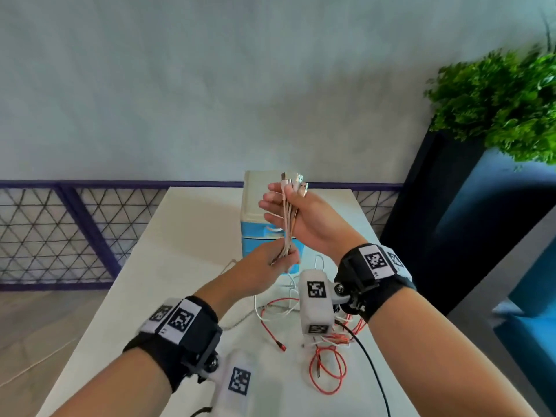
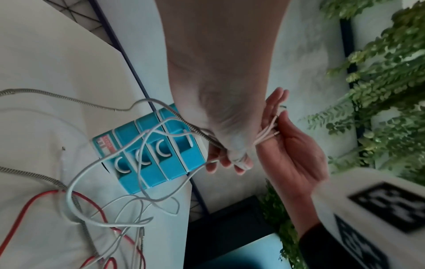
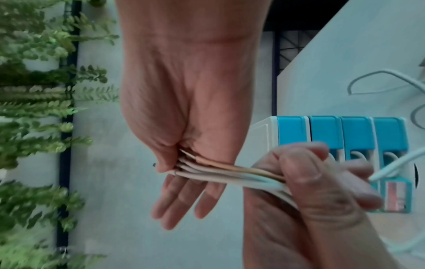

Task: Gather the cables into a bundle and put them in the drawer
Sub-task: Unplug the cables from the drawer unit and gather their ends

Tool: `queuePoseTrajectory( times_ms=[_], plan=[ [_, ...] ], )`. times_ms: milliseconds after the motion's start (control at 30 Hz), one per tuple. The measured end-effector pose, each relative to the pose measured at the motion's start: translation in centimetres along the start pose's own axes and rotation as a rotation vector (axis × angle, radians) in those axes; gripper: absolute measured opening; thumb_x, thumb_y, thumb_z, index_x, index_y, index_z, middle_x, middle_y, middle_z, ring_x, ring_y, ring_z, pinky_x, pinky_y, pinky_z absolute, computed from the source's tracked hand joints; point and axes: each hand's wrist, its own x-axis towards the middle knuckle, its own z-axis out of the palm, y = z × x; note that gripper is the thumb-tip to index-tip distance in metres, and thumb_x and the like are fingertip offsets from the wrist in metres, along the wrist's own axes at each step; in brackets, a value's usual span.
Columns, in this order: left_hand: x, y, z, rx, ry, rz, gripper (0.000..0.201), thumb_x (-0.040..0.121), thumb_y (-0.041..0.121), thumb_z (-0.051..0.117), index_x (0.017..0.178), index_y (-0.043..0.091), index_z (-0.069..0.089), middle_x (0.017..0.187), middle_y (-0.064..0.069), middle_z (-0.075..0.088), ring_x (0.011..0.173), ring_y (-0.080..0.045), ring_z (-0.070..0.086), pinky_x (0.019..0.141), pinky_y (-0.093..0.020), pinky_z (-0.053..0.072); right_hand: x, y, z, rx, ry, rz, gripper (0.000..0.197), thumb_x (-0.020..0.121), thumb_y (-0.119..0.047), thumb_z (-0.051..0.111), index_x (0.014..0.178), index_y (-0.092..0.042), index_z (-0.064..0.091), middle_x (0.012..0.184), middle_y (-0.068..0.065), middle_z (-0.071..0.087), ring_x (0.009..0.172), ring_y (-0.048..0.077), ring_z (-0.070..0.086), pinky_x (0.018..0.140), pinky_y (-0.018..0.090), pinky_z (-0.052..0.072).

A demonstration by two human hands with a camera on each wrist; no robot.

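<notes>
A bundle of white and pinkish cables (image 1: 288, 224) is raised above the white table (image 1: 186, 236), its USB plugs (image 1: 296, 183) sticking up. My right hand (image 1: 278, 206) pinches the strands just under the plugs, thumb against palm, fingers straight (image 3: 179, 200). Just below, my left hand (image 1: 282, 257) curls round the same strands (image 3: 230, 172). The rest of the cables, red (image 1: 328, 368), white (image 2: 76, 182) and a braided silver one (image 2: 69, 102), trail down in loose loops on the table. A small white drawer unit (image 1: 255, 212) with several blue drawers (image 2: 174, 163), all closed, stands behind the hands.
A green plant (image 1: 505, 100) in a dark blue planter (image 1: 436, 221) stands right of the table. A purple railing with wire mesh (image 1: 60, 230) runs along behind it. A black lead (image 1: 370, 365) hangs from my right wrist camera over the table's near right part.
</notes>
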Motion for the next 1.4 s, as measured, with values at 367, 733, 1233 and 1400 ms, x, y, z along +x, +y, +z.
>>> queuePoseTrajectory(
  times_ms=[367,733,1233,1400],
  plan=[
    [1.5,3.2,-1.2,-0.141,0.164,-0.056,0.034,0.102,0.024,0.032,0.094,0.006,0.060,0.076,-0.002,0.066,0.077,-0.016,0.063,0.077,-0.027,0.048,-0.7,-1.0,0.2,-0.228,-0.005,0.017,0.027,0.103,-0.027,0.038,0.114,-0.010,0.055,0.117,0.007,0.068,0.103,0.015,0.068,0.089,0.042,0.047],
    [-1.2,-0.9,1.1,0.475,0.305,0.171,0.017,0.084,0.039,0.062,0.084,0.027,0.050,0.075,0.012,0.052,0.068,-0.005,0.048,0.061,-0.018,0.040,-1.6,0.1,-1.5,-0.397,0.211,-0.121,0.025,0.104,-0.031,0.034,0.107,-0.010,0.048,0.068,0.003,0.055,0.057,0.018,0.063,0.060,0.031,0.053],
    [-4.7,-13.4,8.7,0.782,-0.539,-0.089,0.014,0.081,0.010,0.054,0.091,0.019,0.053,0.107,-0.005,0.056,0.097,-0.031,0.058,0.070,-0.039,0.044,-1.3,2.2,-4.4,-0.550,0.286,-0.001,0.026,0.104,-0.024,0.035,0.104,-0.007,0.054,0.061,0.000,0.038,0.048,0.013,0.033,0.045,0.020,0.034],
    [-2.7,-7.3,3.6,0.212,-0.345,-0.178,0.007,0.079,0.019,0.069,0.085,0.024,0.070,0.080,0.011,0.065,0.075,-0.003,0.058,0.075,-0.026,0.048,-0.3,1.8,-3.9,-0.568,0.254,0.006,0.027,0.103,-0.027,0.038,0.093,-0.010,0.056,0.083,0.006,0.069,0.060,0.013,0.060,0.057,0.023,0.048]
  ],
)
